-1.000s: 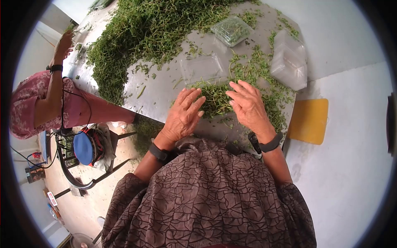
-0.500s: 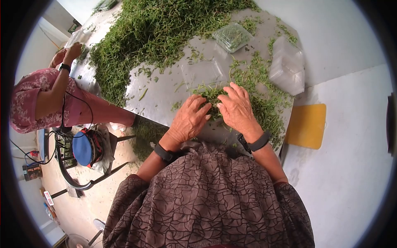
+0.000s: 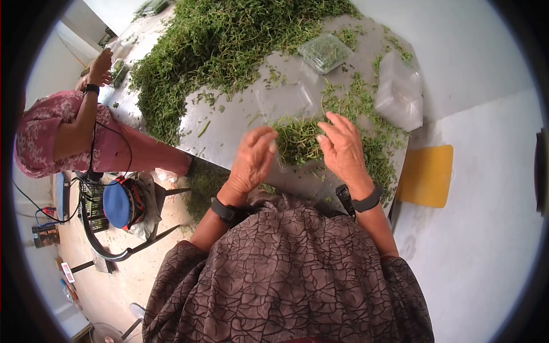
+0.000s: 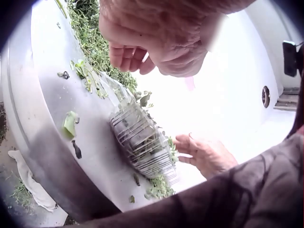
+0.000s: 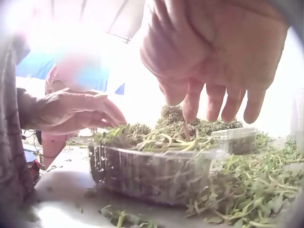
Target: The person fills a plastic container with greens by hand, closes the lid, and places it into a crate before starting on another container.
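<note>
A clear plastic clamshell box (image 5: 147,173) heaped with green leafy stems (image 3: 297,140) sits on the metal table in front of the person. Its transparent lid (image 3: 286,98) lies folded open on the far side. To the left of the box is the left hand (image 3: 253,160), slightly blurred, its fingers loosely bent and holding nothing. On the other side the right hand (image 3: 343,151) hovers with fingers extended at the edge of the greens. The right wrist view shows those fingers (image 5: 216,102) pointing down above the heap, apart from the box.
A large pile of greens (image 3: 200,51) covers the far table. Beyond the open lid stands a closed, filled box (image 3: 326,53); stacked empty boxes (image 3: 399,94) lie at the right edge amid scattered stems. Another person (image 3: 68,131) works at left, near a chair (image 3: 103,246).
Both hands came together over the greens, then parted again, the left hand moving left and the right hand right. The other person's hands shifted too. The box stays in place.
</note>
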